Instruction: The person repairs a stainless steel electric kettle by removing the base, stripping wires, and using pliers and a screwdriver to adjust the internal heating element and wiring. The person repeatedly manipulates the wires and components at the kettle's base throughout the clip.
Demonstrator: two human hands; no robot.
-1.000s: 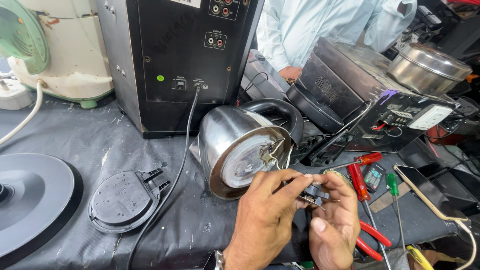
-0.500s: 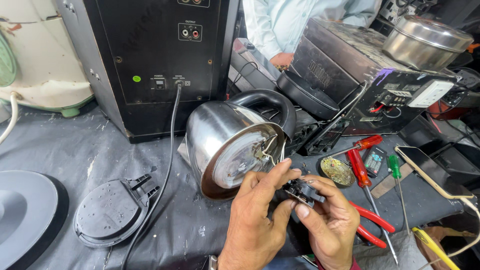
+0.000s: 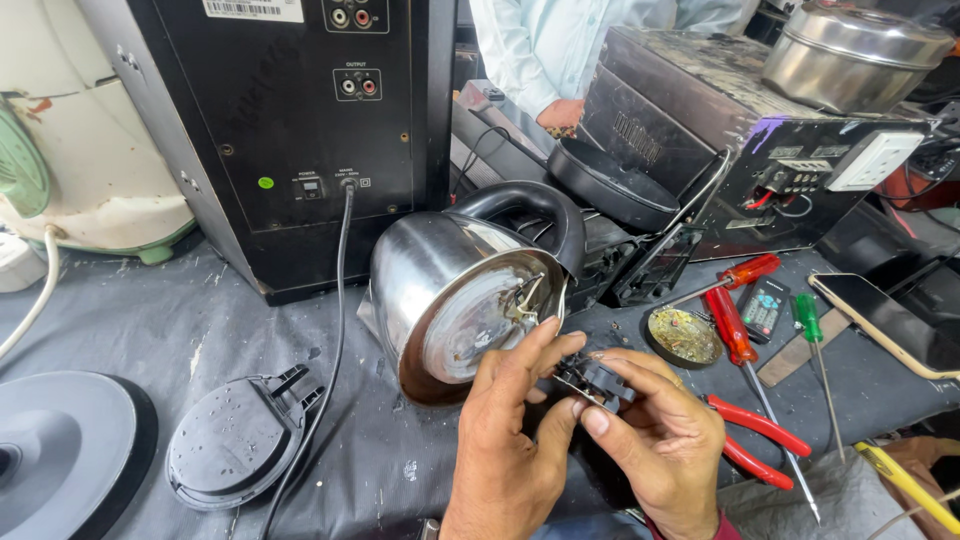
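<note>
Both hands, left (image 3: 510, 440) & right (image 3: 660, 450), pinch small black connector part (image 3: 595, 380) by upturned steel kettle (image 3: 460, 290) base; likely refit step, needs aligning w/ terminals.

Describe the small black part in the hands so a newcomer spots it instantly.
Start at the steel kettle lying on its side mid-bench, open base facing the camera. Just below-right of that base, the left hand and right hand pinch a small black part between fingertips. It alone is off the bench.
</note>
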